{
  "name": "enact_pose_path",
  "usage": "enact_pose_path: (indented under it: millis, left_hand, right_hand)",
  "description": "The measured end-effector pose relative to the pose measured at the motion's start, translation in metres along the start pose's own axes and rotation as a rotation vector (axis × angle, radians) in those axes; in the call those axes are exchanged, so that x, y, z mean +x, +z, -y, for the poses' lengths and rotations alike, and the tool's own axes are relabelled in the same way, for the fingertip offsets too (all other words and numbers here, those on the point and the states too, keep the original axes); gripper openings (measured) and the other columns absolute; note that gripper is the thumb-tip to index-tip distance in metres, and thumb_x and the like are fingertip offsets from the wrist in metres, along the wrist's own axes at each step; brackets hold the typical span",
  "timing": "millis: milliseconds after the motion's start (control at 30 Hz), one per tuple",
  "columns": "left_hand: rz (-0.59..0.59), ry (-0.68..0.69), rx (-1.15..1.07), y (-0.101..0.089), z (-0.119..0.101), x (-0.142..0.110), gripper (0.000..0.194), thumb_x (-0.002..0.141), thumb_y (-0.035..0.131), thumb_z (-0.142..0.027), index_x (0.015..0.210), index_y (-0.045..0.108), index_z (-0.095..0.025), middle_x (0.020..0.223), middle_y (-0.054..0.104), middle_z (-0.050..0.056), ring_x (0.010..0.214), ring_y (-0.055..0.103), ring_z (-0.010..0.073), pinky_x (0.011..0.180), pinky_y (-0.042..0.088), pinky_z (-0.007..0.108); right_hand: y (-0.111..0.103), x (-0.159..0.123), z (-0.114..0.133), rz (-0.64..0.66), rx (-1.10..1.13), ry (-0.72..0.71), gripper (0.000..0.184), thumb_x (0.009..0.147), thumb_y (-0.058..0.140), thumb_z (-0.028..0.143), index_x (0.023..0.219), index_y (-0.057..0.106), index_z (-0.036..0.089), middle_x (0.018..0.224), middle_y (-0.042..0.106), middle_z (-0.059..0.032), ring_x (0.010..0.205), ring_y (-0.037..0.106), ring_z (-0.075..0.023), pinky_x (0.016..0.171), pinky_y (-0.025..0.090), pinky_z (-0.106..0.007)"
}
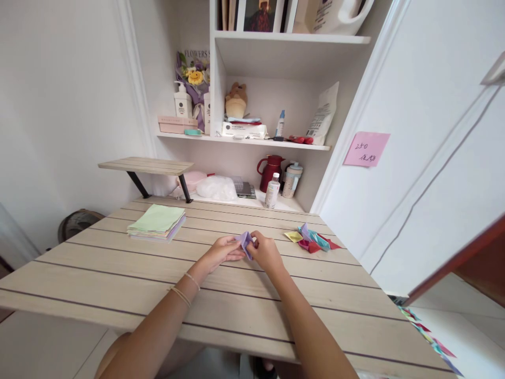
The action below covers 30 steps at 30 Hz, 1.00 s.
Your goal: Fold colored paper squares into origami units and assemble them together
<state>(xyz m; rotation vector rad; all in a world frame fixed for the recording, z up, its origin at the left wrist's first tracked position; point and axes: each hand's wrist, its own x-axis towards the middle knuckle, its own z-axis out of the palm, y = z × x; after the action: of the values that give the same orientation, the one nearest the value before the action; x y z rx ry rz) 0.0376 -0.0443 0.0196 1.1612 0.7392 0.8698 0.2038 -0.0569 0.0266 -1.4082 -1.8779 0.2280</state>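
Note:
A partly folded purple sheet of origami paper [246,241] is held between both hands over the middle of the table. My left hand [225,249] grips its left side, with the fingers closed along the edge. On the right side, my right hand [265,251] pinches the paper, its fingertips pressed at the opening of the fold. To the right lies a small pile of folded paper pieces [311,239] in yellow, red, blue and purple. A stack of square paper [158,220], pale green on top, sits at the left.
The slatted table [221,305] carries a small raised shelf [148,165] at its back left. Behind stand a bottle [272,191], a red jug [271,172] and a tumbler [292,180]. More folded paper [428,334] shows beyond the table's right edge.

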Motion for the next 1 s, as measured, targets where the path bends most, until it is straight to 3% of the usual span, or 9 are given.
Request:
enact_pose_path:
  millis: [133,233,300,433,567,733,833,1000]
  left_hand:
    - [-0.079,0.040,0.050,0.001,0.003,0.003,0.040,0.071,0.060,-0.040,0.100,0.052,-0.014,0.088,0.063,0.012,0.072,0.065,0.0173,0.067,0.052,0.030]
    - [-0.324,0.183,0.208,0.000,0.010,0.007,0.050,0.064,0.066,-0.038,0.105,0.044,-0.019,0.083,0.060,0.005,0.058,0.061,0.0119,0.055,0.052,0.028]
    - [-0.426,0.305,0.359,-0.001,0.013,0.008,0.044,0.063,0.066,-0.039,0.098,0.047,-0.019,0.074,0.057,0.000,0.050,0.057,0.0084,0.049,0.050,0.024]
    - [-0.301,0.408,0.558,0.001,0.016,0.006,0.028,0.071,0.056,-0.039,0.085,0.058,-0.015,0.061,0.056,0.000,0.048,0.054,0.0095,0.045,0.046,0.020]
    - [-0.222,0.388,0.578,0.005,0.017,0.004,0.025,0.072,0.055,-0.037,0.083,0.061,-0.016,0.060,0.061,0.002,0.052,0.058,0.0126,0.049,0.047,0.022]
    - [-0.219,0.283,0.326,0.005,0.012,0.007,0.034,0.070,0.059,-0.038,0.094,0.063,-0.014,0.076,0.068,0.006,0.069,0.063,0.0178,0.059,0.051,0.027]
    - [-0.219,0.250,0.179,0.002,0.004,0.007,0.039,0.063,0.067,-0.033,0.095,0.065,-0.011,0.087,0.069,0.008,0.075,0.063,0.0188,0.066,0.052,0.029]
    - [-0.152,0.213,0.130,-0.003,-0.007,0.002,0.039,0.053,0.075,-0.029,0.087,0.068,-0.011,0.084,0.069,0.009,0.072,0.063,0.0195,0.067,0.051,0.031]
  right_hand:
    - [0.000,0.000,0.002,-0.019,0.022,0.010,0.016,0.070,0.047,0.019,0.082,0.057,0.020,0.047,0.055,0.0044,0.041,0.048,-0.0103,0.045,0.030,-0.018]
    - [0.004,-0.001,0.002,-0.004,0.022,0.049,0.015,0.070,0.048,0.018,0.081,0.058,0.020,0.046,0.055,0.0037,0.041,0.049,-0.0108,0.045,0.029,-0.018]
    - [0.008,-0.001,0.002,-0.004,0.006,0.095,0.014,0.071,0.047,0.017,0.079,0.059,0.019,0.045,0.056,0.0025,0.041,0.049,-0.0112,0.045,0.029,-0.018]
    - [0.013,-0.002,0.001,-0.006,-0.017,0.147,0.013,0.070,0.050,0.016,0.077,0.061,0.018,0.046,0.058,0.0003,0.043,0.052,-0.0117,0.046,0.032,-0.019]
    - [0.013,-0.001,0.001,0.003,0.076,0.121,0.015,0.071,0.051,0.018,0.080,0.063,0.019,0.047,0.059,0.0014,0.044,0.054,-0.0116,0.049,0.037,-0.019]
    - [0.007,0.004,-0.003,0.110,0.545,0.139,0.023,0.075,0.052,0.031,0.091,0.063,0.017,0.054,0.062,-0.0002,0.049,0.059,-0.0141,0.052,0.046,-0.024]
    - [-0.002,0.007,-0.008,0.241,0.891,0.210,0.032,0.068,0.062,0.037,0.092,0.063,0.016,0.066,0.066,-0.0036,0.058,0.062,-0.0159,0.058,0.051,-0.028]
    - [-0.019,0.007,-0.012,0.393,1.056,0.211,0.038,0.055,0.074,0.031,0.089,0.065,0.015,0.079,0.068,-0.0052,0.072,0.063,-0.0172,0.070,0.052,-0.031]
